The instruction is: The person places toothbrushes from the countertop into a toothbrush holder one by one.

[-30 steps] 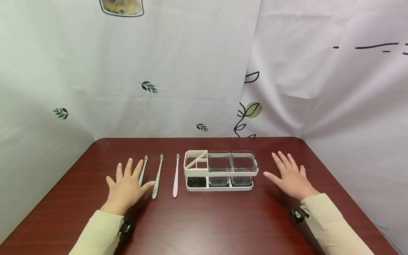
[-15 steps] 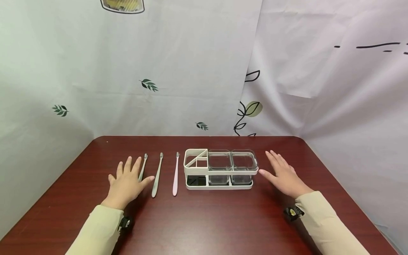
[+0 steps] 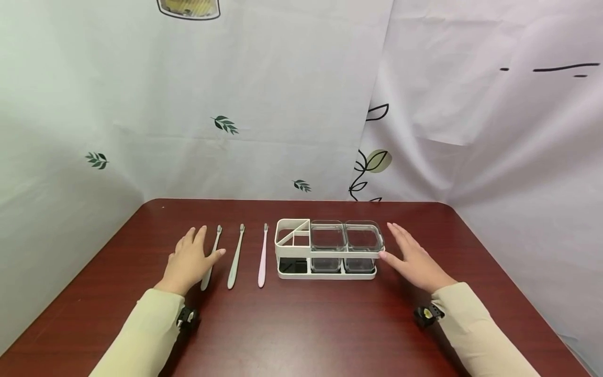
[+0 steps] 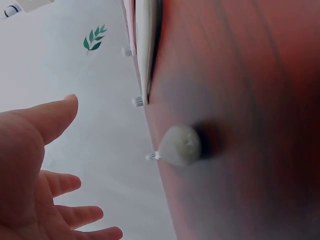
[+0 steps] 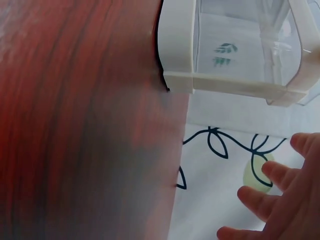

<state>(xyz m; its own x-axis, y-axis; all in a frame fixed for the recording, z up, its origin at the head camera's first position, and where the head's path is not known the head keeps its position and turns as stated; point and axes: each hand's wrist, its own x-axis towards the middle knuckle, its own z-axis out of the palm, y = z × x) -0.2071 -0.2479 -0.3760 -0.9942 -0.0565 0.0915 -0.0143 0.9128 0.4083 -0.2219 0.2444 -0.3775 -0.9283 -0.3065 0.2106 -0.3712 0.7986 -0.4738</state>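
Note:
My left hand (image 3: 188,262) hovers with spread fingers beside the leftmost grey-green toothbrush (image 3: 205,281), its thumb crossing above the handle. In the left wrist view that brush's rounded handle end (image 4: 181,146) stays apart from the fingers. A second grey-green toothbrush (image 3: 234,267) and a pink toothbrush (image 3: 262,264) lie side by side to the right, heads pointing away. A white toothbrush rack (image 3: 292,252) holds two clear cups, the left cup (image 3: 326,264) and the right cup (image 3: 359,265). My right hand (image 3: 416,264), fingers extended, is at the rack's right end; whether the thumb touches it I cannot tell.
Everything stands on a dark red-brown wooden table (image 3: 301,324). A white printed cloth (image 3: 282,94) hangs behind the table's far edge and along its sides. The rack has a divided section (image 3: 293,239) at its left end.
My right hand has moved left, up to the rack's right end. The left hand has turned and shifted slightly right toward the leftmost toothbrush. Rack and brushes stay in place.

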